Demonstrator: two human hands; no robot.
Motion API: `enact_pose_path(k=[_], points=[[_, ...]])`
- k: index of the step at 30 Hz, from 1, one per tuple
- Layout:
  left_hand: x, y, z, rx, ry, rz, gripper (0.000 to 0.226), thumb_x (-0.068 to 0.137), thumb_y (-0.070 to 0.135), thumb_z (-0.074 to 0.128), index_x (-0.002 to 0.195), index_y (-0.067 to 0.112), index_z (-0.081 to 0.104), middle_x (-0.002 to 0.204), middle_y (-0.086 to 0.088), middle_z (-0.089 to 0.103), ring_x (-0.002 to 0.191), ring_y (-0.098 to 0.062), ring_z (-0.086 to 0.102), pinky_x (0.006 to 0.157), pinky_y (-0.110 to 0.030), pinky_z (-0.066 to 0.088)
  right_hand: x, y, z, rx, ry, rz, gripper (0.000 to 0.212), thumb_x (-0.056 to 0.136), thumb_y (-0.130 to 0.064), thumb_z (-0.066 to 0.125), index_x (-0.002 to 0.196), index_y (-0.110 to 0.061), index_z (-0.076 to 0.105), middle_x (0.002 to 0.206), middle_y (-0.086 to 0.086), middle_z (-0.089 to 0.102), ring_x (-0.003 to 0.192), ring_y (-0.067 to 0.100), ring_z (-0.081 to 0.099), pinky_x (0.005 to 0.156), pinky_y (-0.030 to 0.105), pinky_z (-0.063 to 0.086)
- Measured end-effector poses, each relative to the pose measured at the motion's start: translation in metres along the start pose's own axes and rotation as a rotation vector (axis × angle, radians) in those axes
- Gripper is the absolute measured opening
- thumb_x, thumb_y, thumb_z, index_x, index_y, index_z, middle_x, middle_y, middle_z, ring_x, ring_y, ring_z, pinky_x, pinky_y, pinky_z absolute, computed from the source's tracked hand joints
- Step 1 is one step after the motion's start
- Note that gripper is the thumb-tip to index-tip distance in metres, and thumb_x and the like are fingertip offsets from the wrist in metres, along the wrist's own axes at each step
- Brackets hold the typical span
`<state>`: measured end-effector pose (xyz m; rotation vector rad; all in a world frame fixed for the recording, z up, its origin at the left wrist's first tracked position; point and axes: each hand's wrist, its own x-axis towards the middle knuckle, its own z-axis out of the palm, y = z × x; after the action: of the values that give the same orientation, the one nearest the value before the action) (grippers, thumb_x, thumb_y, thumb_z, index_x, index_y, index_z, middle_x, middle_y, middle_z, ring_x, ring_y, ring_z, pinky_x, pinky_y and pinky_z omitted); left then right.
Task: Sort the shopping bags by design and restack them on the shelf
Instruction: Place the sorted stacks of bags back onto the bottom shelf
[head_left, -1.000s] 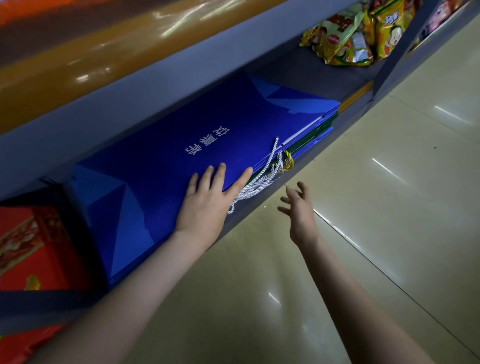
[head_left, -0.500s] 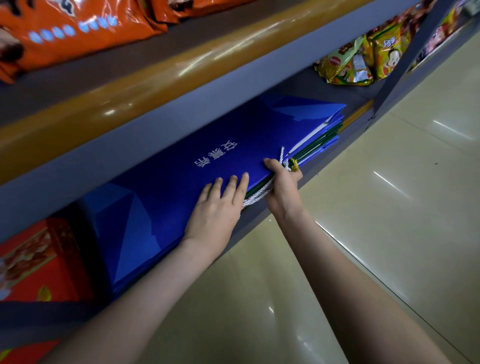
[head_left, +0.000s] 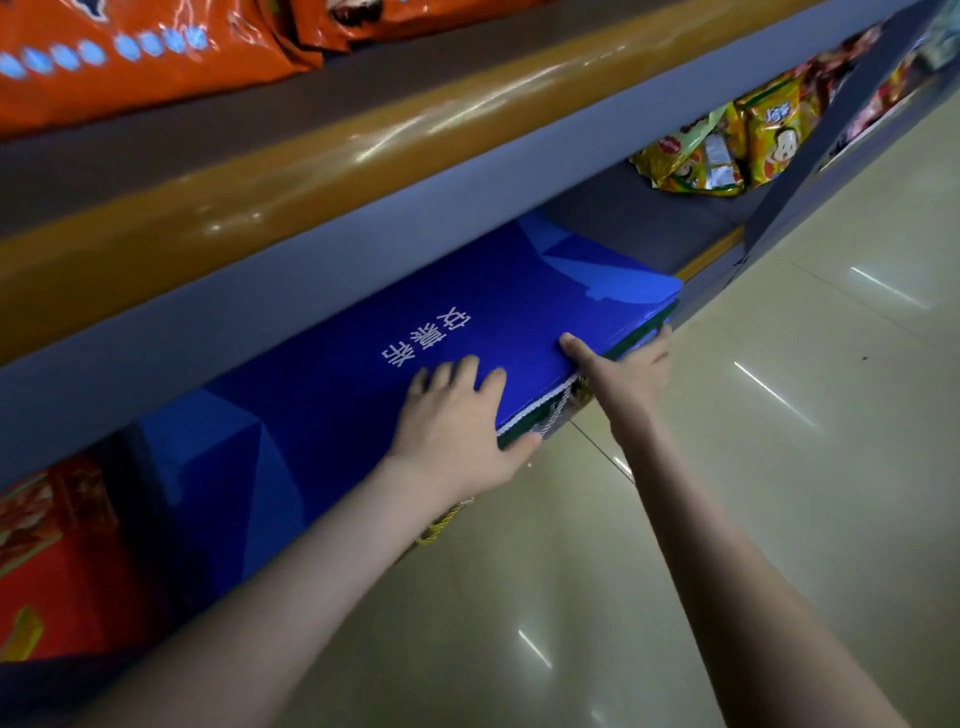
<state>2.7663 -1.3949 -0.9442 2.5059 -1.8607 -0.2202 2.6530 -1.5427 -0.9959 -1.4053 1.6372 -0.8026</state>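
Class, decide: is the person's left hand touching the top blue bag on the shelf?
Touching. The head view shows the left hand lying palm-down on the top blue bag, fingers straight across its surface.

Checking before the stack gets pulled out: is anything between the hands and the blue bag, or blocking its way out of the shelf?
Nothing visible. The left hand lies flat on the blue bag, the right hand pinches its front edge, and the shelf front is open to the floor.
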Motion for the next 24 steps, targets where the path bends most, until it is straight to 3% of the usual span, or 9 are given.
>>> enact_pose_path(k=[3, 5, 7, 10, 14, 18, 21, 24], points=[[0.029, 0.015, 0.009, 0.018, 0.003, -0.017, 0.086, 0.087, 0.068, 0.037, 0.151, 0.020, 0.006, 0.158, -0.010, 0.001, 0.145, -0.029, 0.002, 0.114, -0.053, 0.003, 0.042, -0.016, -0.015, -0.257, 0.074, -0.211, 0.104, 0.074, -0.052, 0.072, 0.151, -0.018, 0.011, 0.154, 0.010, 0.018, 0.142, 0.026, 0.018, 0.114, 0.040, 0.018], [0.044, 0.023, 0.025, -0.001, -0.018, -0.040, 0.092, 0.085, 0.071, 0.037, 0.151, 0.020, -0.002, 0.158, -0.012, -0.006, 0.145, -0.032, -0.005, 0.113, -0.056, -0.001, 0.073, -0.018, -0.020, -0.424, -0.053, -0.264, 0.100, 0.077, -0.058, 0.065, 0.152, -0.019, 0.012, 0.157, 0.009, 0.012, 0.144, 0.026, 0.011, 0.117, 0.040, 0.012], [0.053, 0.028, 0.039, -0.009, -0.074, -0.054, 0.096, 0.084, 0.072, 0.038, 0.151, 0.020, -0.007, 0.158, -0.015, -0.007, 0.144, -0.035, -0.005, 0.113, -0.057, 0.000, 0.100, -0.017, -0.024, -0.558, -0.226, -0.202, 0.106, 0.074, -0.067, 0.063, 0.152, -0.018, 0.010, 0.157, 0.008, 0.012, 0.144, 0.028, 0.010, 0.117, 0.044, 0.014], [0.059, 0.029, 0.053, 0.021, -0.117, -0.068, 0.095, 0.086, 0.068, 0.041, 0.150, 0.019, -0.010, 0.157, -0.018, -0.004, 0.144, -0.038, -0.002, 0.113, -0.056, 0.005, 0.122, -0.013, -0.024, -0.450, -0.383, -0.035, 0.110, 0.067, -0.061, 0.073, 0.149, -0.012, 0.018, 0.152, 0.008, 0.019, 0.138, 0.030, 0.025, 0.112, 0.046, 0.029], [0.061, 0.032, 0.058, 0.041, -0.085, -0.057, 0.089, 0.091, 0.058, 0.044, 0.150, 0.015, -0.006, 0.156, -0.023, 0.002, 0.142, -0.043, 0.005, 0.113, -0.056, 0.009, 0.139, -0.006, -0.022, -0.305, -0.362, 0.001, 0.087, 0.065, -0.049, 0.081, 0.133, -0.010, 0.042, 0.136, 0.010, 0.046, 0.119, 0.029, 0.049, 0.100, 0.047, 0.045], [0.060, 0.032, 0.061, 0.047, -0.123, -0.048, 0.086, 0.093, 0.050, 0.048, 0.150, 0.013, -0.004, 0.154, -0.027, 0.005, 0.141, -0.047, 0.007, 0.113, -0.055, 0.010, 0.142, 0.002, -0.020, -0.260, -0.363, -0.012, 0.070, 0.073, -0.038, 0.078, 0.129, -0.012, 0.045, 0.131, 0.010, 0.052, 0.113, 0.029, 0.054, 0.097, 0.048, 0.047], [0.056, 0.030, 0.065, 0.052, -0.110, -0.056, 0.086, 0.093, 0.052, 0.046, 0.150, 0.014, -0.006, 0.155, -0.025, 0.005, 0.141, -0.045, 0.006, 0.114, -0.054, 0.008, 0.126, 0.001, -0.020, -0.412, -0.333, -0.154, 0.067, 0.085, -0.044, 0.063, 0.141, -0.020, 0.036, 0.142, 0.011, 0.040, 0.125, 0.031, 0.042, 0.105, 0.049, 0.037], [0.051, 0.029, 0.058, 0.037, -0.121, -0.043, 0.087, 0.093, 0.055, 0.043, 0.150, 0.013, -0.007, 0.156, -0.023, 0.003, 0.142, -0.043, 0.004, 0.114, -0.052, 0.008, 0.081, -0.010, -0.024, -0.603, -0.178, -0.476, 0.056, 0.096, -0.046, 0.044, 0.148, -0.031, 0.027, 0.154, 0.004, 0.024, 0.140, 0.036, 0.016, 0.115, 0.048, 0.014]])
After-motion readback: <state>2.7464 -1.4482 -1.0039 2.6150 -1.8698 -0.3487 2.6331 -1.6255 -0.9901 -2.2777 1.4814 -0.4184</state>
